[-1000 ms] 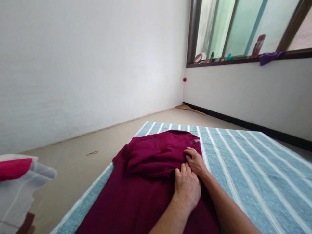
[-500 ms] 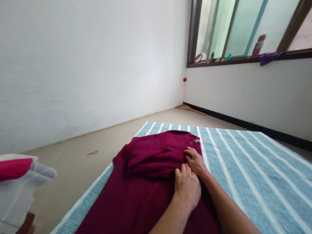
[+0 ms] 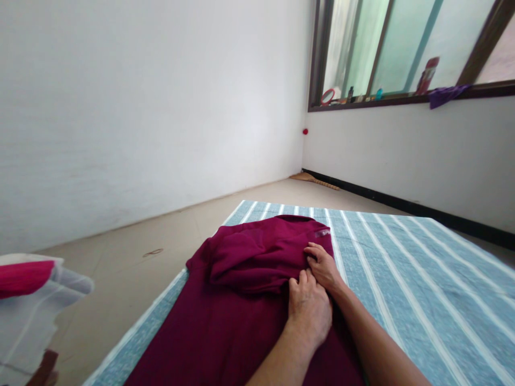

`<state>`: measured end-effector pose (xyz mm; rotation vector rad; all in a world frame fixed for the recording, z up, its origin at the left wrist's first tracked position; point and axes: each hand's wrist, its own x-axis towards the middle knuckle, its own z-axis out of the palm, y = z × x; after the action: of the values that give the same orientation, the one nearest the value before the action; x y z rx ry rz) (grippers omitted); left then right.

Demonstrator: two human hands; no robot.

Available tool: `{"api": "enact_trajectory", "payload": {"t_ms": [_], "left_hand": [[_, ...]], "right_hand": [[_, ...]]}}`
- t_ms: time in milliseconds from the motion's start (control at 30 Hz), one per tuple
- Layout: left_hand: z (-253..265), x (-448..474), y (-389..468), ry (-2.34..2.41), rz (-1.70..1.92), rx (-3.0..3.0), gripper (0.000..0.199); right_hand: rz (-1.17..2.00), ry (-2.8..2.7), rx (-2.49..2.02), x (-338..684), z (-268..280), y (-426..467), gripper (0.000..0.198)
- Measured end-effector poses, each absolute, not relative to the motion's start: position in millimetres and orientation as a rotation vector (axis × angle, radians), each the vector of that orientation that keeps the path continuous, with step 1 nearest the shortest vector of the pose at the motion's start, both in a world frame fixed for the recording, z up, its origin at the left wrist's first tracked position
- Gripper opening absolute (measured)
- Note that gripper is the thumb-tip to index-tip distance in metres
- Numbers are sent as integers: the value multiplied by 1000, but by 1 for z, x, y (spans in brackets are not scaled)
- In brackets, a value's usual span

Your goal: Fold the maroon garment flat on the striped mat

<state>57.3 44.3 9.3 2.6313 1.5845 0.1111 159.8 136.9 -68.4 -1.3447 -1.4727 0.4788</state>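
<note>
A maroon sweatshirt (image 3: 241, 321) lies spread lengthwise, with a bunched, hood-like fold (image 3: 249, 257) at its far end. A small light-lettered label (image 3: 322, 233) shows at its upper right corner. My left hand (image 3: 309, 305) is closed, its curled fingers gripping the cloth at the near right of the fold. Just beyond it, my right hand (image 3: 322, 265) has bent fingers on the garment's right edge, below the label, and seems to pinch the fabric. The hands touch and partly overlap. The fingertips of my left hand are hidden.
Under the sweatshirt is a blue-and-white striped sheet (image 3: 402, 268). At left are white and pink cloths (image 3: 28, 300). A thin brown loop (image 3: 153, 252) lies on the floor. A red bottle (image 3: 427, 76), a mirror (image 3: 327, 97) and a purple cloth (image 3: 446, 96) are on the windowsill.
</note>
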Motion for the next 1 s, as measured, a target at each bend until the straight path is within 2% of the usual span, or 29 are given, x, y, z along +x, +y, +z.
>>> {"api": "enact_trajectory", "payload": {"t_ms": [1000], "left_hand": [[7,58,44,1598,107,2647,38]], "right_hand": [[484,-1484,-1340,160,-68,137,28]]}}
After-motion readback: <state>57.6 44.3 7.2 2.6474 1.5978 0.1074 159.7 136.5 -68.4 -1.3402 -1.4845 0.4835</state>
